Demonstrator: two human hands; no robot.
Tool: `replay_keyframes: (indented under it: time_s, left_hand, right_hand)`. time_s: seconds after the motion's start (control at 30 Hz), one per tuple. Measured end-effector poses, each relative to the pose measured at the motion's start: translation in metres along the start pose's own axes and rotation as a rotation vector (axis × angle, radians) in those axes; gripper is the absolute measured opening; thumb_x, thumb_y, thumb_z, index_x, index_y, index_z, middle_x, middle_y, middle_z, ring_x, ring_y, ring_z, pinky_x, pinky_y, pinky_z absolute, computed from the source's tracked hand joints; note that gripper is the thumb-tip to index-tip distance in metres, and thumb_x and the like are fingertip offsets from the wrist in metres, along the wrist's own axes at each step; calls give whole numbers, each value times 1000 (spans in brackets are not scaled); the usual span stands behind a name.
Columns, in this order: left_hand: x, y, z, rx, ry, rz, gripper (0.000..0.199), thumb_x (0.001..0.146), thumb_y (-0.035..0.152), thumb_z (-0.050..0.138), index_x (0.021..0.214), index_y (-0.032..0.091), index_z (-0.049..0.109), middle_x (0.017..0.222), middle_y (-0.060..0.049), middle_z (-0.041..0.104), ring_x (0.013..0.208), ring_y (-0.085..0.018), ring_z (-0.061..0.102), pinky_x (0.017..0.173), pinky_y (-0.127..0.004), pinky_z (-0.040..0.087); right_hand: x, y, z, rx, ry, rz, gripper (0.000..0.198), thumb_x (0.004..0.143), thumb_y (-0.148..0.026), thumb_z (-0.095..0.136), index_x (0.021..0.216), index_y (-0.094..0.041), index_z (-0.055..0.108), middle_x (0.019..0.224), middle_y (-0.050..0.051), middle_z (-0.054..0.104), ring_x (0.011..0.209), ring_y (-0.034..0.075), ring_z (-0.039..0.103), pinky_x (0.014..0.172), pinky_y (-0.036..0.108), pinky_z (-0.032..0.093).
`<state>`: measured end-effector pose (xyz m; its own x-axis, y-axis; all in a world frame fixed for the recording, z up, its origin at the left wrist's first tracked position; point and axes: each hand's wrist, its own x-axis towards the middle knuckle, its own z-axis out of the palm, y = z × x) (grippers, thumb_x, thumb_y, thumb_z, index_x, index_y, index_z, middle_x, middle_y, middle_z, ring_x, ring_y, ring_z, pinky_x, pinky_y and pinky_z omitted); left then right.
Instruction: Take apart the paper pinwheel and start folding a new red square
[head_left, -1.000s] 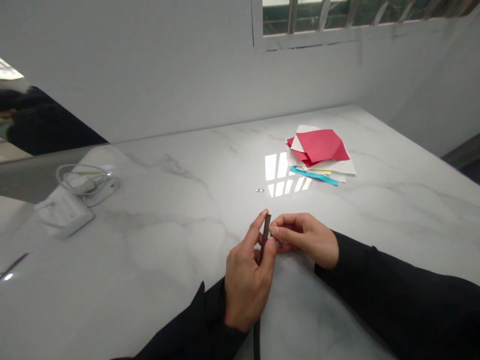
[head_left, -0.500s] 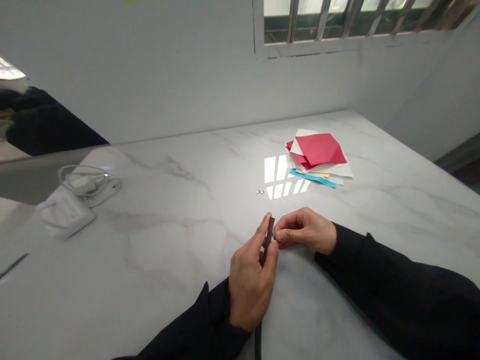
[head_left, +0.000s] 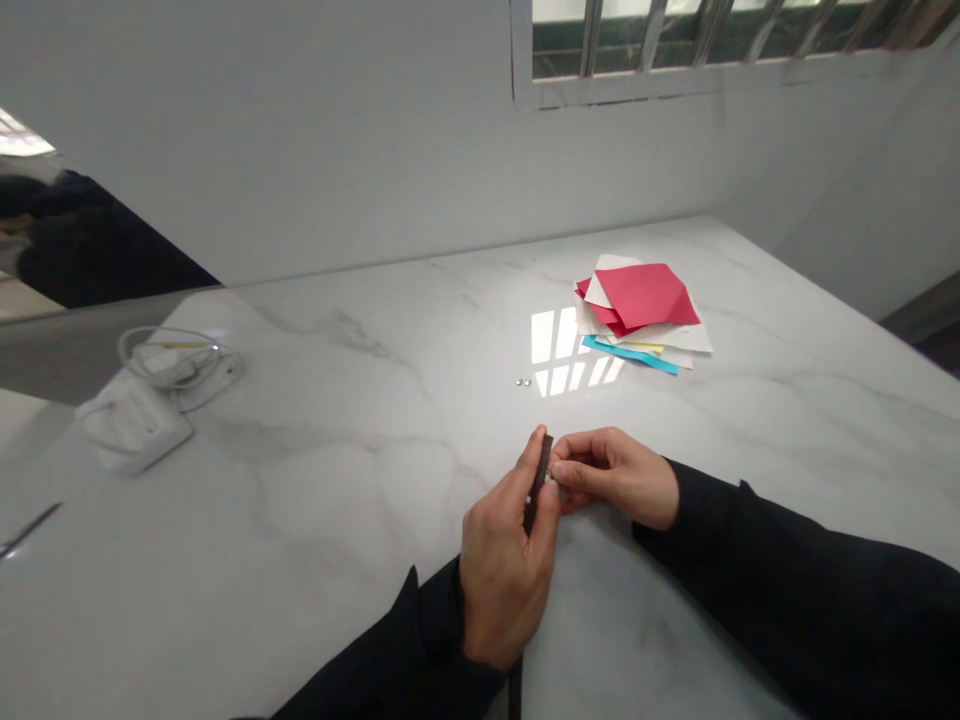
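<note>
My left hand is closed around a dark brown flat strap, thumb on one side and fingers on the other. The strap's end sticks up between thumb and forefinger, and a lower length shows below my wrist. Close beside it, my right hand pinches thumb and forefinger together at the strap's right side. A tiny shiny bit shows at those fingertips, too small to name. Two small round silvery pieces lie side by side on the table beyond my hands.
Red, white, blue and yellow paper sheets are piled at the back right of the marbled white table. A white charger with a coiled cable lies at left, a thin dark pointed tool nearer. A barred window is above.
The right hand has tilted slightly and its wrist has dropped a little, its fingertips still at the strap. The left hand keeps its hold. The whole view has shifted slightly.
</note>
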<state>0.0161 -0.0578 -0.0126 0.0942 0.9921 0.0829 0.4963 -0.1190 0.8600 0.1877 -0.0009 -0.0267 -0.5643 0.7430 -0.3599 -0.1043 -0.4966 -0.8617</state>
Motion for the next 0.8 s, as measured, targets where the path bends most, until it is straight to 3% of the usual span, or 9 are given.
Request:
replay_keyframes:
  time_s: [0.3,0.43,0.57,0.8]
  left_hand:
    - [1,1,-1,9,7,-5,49,105,28,54,153,21,58,145,-8,69,128,-27,70,107,-44,60]
    - [4,1,-4,-11,-9,-13,49,104,26,53,152,20,60,143,-8,71,124,-27,72,102,-42,63]
    - [5,-3,-3,-29,-18,-17,52,104,25,49,154,16,56,147,-10,67,129,-27,70,108,-45,60]
    - [3,-5,1,-79,2,-2,52,103,25,49,154,23,56,144,-6,70,137,-27,64,113,-51,56]
  right_hand:
    - [-1,4,6,36,29,-35,56,72,-65,89,81,-16,64,78,0,64,74,14,65,80,35,62]
    - [1,3,1,18,34,-35,56,71,-64,90,85,-15,68,80,1,66,75,15,66,84,38,62]
    - [3,1,-3,5,37,-24,54,68,-61,93,86,-15,71,80,1,69,72,13,65,85,37,61]
    - [3,-2,-5,-58,68,-30,50,65,-55,96,85,-14,74,80,3,74,72,14,67,80,35,60]
